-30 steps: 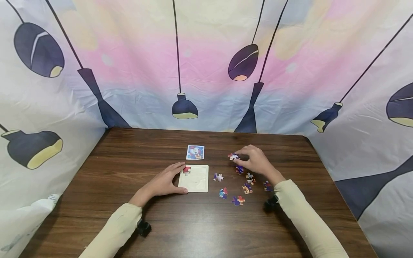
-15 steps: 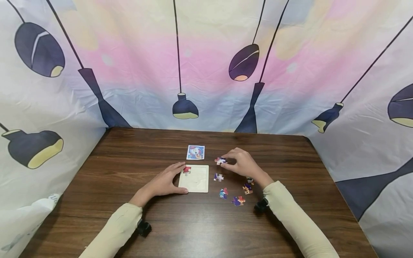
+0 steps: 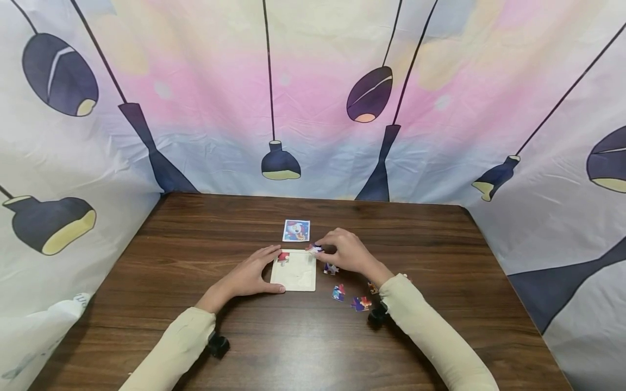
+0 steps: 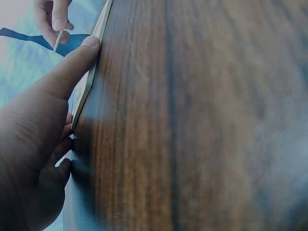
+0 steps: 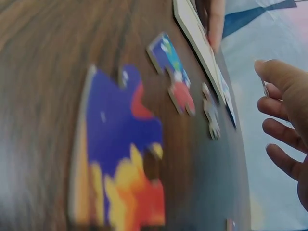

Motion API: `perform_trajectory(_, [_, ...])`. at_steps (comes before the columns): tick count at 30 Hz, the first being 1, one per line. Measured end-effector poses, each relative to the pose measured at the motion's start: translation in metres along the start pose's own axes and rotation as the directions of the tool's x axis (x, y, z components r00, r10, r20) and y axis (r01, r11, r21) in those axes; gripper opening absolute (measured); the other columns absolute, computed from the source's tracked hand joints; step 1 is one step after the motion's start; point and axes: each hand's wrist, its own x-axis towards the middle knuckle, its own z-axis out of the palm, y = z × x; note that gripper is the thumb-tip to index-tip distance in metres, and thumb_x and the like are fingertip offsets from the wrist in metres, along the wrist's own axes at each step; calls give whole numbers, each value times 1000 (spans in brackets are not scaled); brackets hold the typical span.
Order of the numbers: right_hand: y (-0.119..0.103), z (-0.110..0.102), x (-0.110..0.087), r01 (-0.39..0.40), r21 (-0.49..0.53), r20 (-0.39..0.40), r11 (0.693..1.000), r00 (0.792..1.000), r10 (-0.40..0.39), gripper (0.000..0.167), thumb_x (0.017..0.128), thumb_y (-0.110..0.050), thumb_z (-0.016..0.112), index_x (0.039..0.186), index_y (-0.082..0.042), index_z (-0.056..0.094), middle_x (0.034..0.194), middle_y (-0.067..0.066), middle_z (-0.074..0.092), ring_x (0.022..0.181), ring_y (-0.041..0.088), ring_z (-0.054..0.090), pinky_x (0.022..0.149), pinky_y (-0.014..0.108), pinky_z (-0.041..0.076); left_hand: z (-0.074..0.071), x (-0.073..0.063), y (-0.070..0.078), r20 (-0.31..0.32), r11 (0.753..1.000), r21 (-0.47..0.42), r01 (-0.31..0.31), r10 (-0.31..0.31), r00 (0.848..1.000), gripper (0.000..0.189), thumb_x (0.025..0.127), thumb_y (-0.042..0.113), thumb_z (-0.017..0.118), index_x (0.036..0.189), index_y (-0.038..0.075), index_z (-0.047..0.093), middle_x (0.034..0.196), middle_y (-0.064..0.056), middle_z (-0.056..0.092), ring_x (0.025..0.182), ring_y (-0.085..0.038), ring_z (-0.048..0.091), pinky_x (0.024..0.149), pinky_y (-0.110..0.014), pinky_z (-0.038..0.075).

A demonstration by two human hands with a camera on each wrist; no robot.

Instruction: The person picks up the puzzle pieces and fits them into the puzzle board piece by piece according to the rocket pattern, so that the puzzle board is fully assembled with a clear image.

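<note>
My left hand (image 3: 251, 274) holds the pale puzzle tray (image 3: 299, 276) at its left side, thumb on the near corner and fingers at the far one. In the left wrist view the thumb (image 4: 79, 57) lies along the tray's edge. A red and white puzzle piece (image 3: 283, 257) lies in the tray's far left corner. Between thumb and forefinger, my right hand (image 3: 347, 251) pinches another puzzle piece (image 3: 314, 249) over the far right corner. The right wrist view shows that piece nearly edge-on, above the table, the other fingers loosely bent.
Loose puzzle pieces lie right of the tray: a purple-white one (image 3: 331, 269), a blue-red one (image 3: 338, 293) and a purple-orange one (image 3: 361, 304). Another piece (image 3: 373, 288) is partly hidden by the right sleeve (image 3: 415, 309). A picture card (image 3: 296, 231) lies beyond the tray.
My right hand has carried its pinched puzzle piece leftward and nearer, from the far right of the loose pieces to the tray's corner. My left hand and the tray have stayed put.
</note>
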Motion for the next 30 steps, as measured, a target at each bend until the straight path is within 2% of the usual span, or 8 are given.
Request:
perform_trajectory(8, [-13,14,11,-16,11,71,1000,997,15,36,95,-43,72,120,-17,78,108,-2,75,96,15,66,82,35,56,0,0,1,6,1000,-7,7,-7,1000,108,79,69,77,160,10,36,166,-13,30,152,-38,27,114,-63,34])
perform_trajectory(16, [-18,27,21,-1,5,68,1000,998,0,35,95,-42,73,120,-18,78,109,-1,74,94,14,66,79,33,55,-1,-2,1,2,1000,-17,-6,6,1000,107,80,67,77,159,7,37,165,-15,31,152,-41,27,113,-65,34])
perform_trajectory(23, [-23,35,27,-29,-22,101,999,994,31,35,96,-44,72,119,-18,79,114,0,74,100,16,67,86,35,56,-1,-2,1,0,1000,-14,-13,13,1000,107,80,65,78,158,5,38,165,-15,31,152,-40,27,114,-64,34])
perform_trajectory(30, [-27,39,29,-62,-41,113,997,991,66,35,95,-44,73,117,-18,80,110,0,73,96,15,66,83,35,56,-1,-2,1,4,1000,-11,-1,1,1000,108,79,66,78,159,7,37,165,-15,31,152,-42,26,114,-64,32])
